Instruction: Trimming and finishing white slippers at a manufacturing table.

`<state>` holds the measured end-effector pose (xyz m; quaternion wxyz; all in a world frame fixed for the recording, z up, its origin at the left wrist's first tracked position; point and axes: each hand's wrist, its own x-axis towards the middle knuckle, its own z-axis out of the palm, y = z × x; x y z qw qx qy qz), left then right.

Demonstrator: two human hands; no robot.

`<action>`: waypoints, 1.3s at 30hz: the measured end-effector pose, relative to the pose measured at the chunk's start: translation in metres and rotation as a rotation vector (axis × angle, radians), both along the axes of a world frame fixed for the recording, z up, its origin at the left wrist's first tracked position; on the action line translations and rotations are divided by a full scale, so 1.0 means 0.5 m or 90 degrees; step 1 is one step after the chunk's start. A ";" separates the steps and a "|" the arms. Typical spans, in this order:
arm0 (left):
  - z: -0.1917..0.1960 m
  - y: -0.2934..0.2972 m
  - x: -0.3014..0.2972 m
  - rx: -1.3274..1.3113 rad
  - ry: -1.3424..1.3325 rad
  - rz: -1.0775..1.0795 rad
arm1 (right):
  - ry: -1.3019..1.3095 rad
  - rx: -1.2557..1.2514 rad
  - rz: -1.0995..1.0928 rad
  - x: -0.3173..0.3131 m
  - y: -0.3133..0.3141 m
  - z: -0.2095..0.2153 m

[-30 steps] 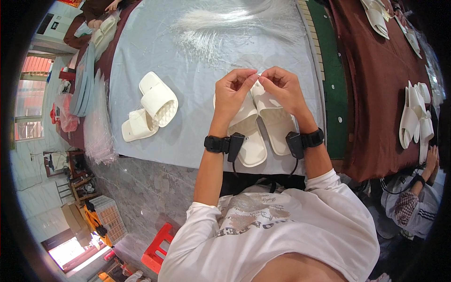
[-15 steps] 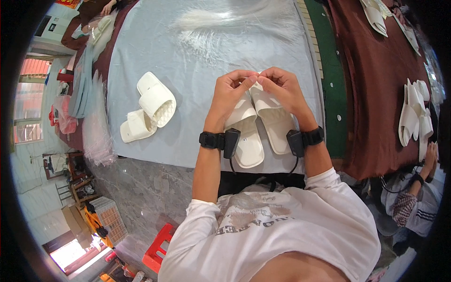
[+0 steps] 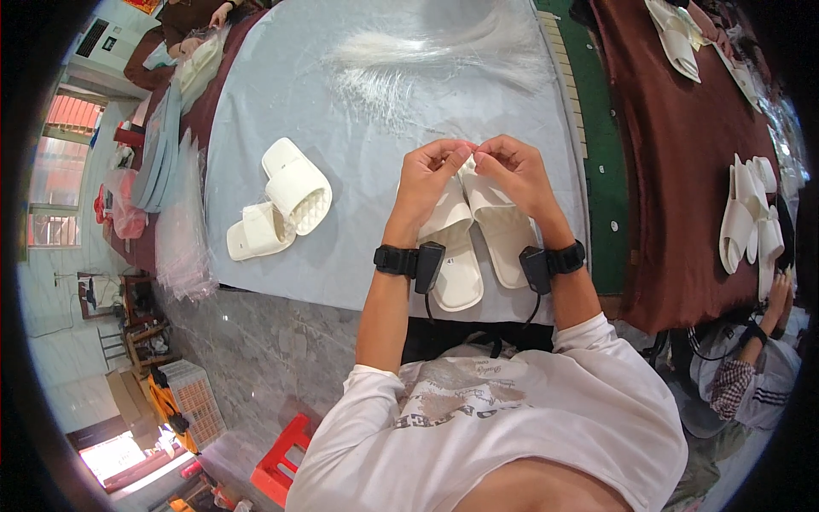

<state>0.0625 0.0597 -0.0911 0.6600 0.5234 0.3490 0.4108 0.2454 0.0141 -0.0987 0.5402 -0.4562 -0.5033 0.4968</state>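
Two pairs of white slippers rest on the tabletop point(image 3: 367, 264), which is spread with pale grey cloth, in the head view, the only view given. The near pair point(image 3: 458, 280) lies right in front of the person, side by side, heel ends toward the body and far ends under the hands. The left hand point(image 3: 426, 177) and the right hand point(image 3: 519, 173) come together over those far ends, their fingertips meeting above the gap between the slippers. On each hand the thumb and forefinger look pressed together in a pinch; whether anything thin is caught between them is too small to tell.

Judging by this, the lining-up of the near pair is done, while the fine finger work at its far end looks under way and not yet finished. The other pair point(image 3: 299, 189) sits well apart to the left, one slipper angled against its mate, with neither hand on it; whether it is dealt with or waiting cannot be told. Beyond the hands, a loose heap of clear strands point(image 3: 435, 60) spreads across the cloth, plenty of it unused. Clear plastic bags point(image 3: 181, 243) hang at the left edge, also untouched by these hands.
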 end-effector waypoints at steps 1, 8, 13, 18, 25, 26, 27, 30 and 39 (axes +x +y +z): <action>-0.001 0.001 0.000 0.002 -0.001 0.001 | -0.001 0.002 0.001 -0.003 0.001 0.000; 0.042 -0.005 0.008 0.145 0.169 0.021 | -0.033 0.018 -0.058 -0.001 0.014 0.017; 0.077 -0.077 -0.004 0.584 0.481 -0.138 | -0.224 0.243 -0.277 0.055 -0.030 0.041; 0.062 -0.127 -0.022 0.481 0.470 -0.080 | -0.332 0.124 -0.349 0.139 -0.148 0.113; 0.080 -0.123 -0.058 0.614 0.613 -0.011 | -0.531 0.123 -0.624 0.360 -0.295 0.194; 0.086 -0.123 -0.064 0.575 0.662 -0.021 | -0.579 0.124 -0.651 0.389 -0.311 0.204; 0.085 -0.114 -0.075 0.580 0.653 -0.025 | -0.630 0.124 -0.679 0.419 -0.331 0.217; 0.101 -0.058 -0.135 0.633 0.653 0.140 | -0.801 0.133 -0.757 0.525 -0.364 0.217; 0.149 0.110 -0.446 0.547 0.819 0.321 | -0.833 -0.217 -0.799 0.649 -0.422 0.185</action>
